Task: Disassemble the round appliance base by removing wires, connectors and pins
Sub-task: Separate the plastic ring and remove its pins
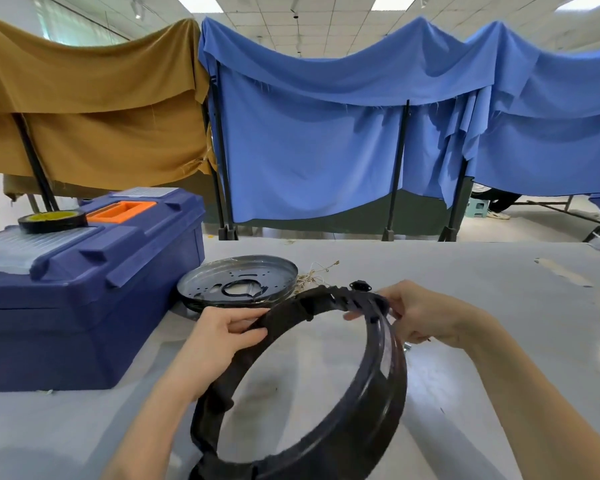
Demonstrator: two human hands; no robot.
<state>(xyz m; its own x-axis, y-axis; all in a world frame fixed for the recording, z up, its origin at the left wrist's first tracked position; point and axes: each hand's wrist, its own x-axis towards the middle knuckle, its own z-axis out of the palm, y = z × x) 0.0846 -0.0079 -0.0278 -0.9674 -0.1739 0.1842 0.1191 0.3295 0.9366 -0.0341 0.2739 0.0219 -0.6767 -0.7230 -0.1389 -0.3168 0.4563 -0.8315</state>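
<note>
Fingers (354,315) of the right hand (420,315) were curled over the far, upper arc of the round base (385,410), one fingertip hooked inside the rim and the rest wrapped outside, pinching the notched stretch where the fittings sat. Just left of them and slightly farther off, a small black connector (361,285) stood at the rim's far edge; whether it was fixed to the rim or lay loose behind it could not be told. That piece lay nearer the right hand than the left, so any pull would likely fall to the right. The left hand (219,337) gripped the rim's left arc, thumb on the inner face, steadying it. The base, an open black ring, was tilted up on edge above the table (499,306), its opening facing the person. Beyond it lay a metal plate (238,284) and a tangle of loose wires (314,275), with a blue toolbox (84,306) at far left.
</note>
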